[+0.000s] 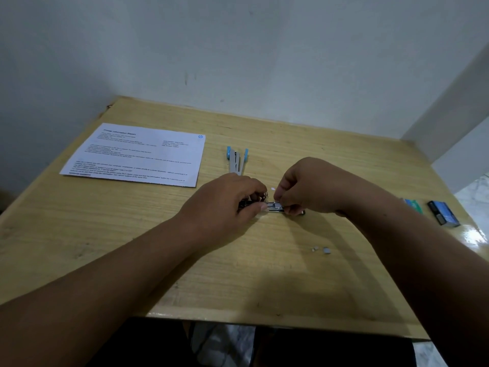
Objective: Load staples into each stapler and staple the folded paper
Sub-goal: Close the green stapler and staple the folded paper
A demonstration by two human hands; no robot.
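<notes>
Hands meet over the middle of the wooden tabletop [132, 247], both busy with a small dark stapler [272, 207] that lies opened flat, its shiny metal channel showing in the gap between them. The left hand [225, 201] grips the stapler's left end, fingers curled over it and the thumb pressed along the near side. The right hand [304, 186] has its fingers bent down onto the stapler's right part, thumb and forefinger pinched together just above the channel; whether a strip of staples sits in that pinch is too small to tell. Just beyond the left hand lies a second stapler [236, 161], grey with light-blue ends, opened out. Farther to the left of the left hand, a printed sheet of paper [137, 154] lies flat. Well to the right of the right hand, near the tabletop's edge, sit a green staple box [412, 205] and a dark blue staple box [444, 213]. Nearer the person than the right hand, a few small loose staple pieces [321, 250] rest on the wood.
</notes>
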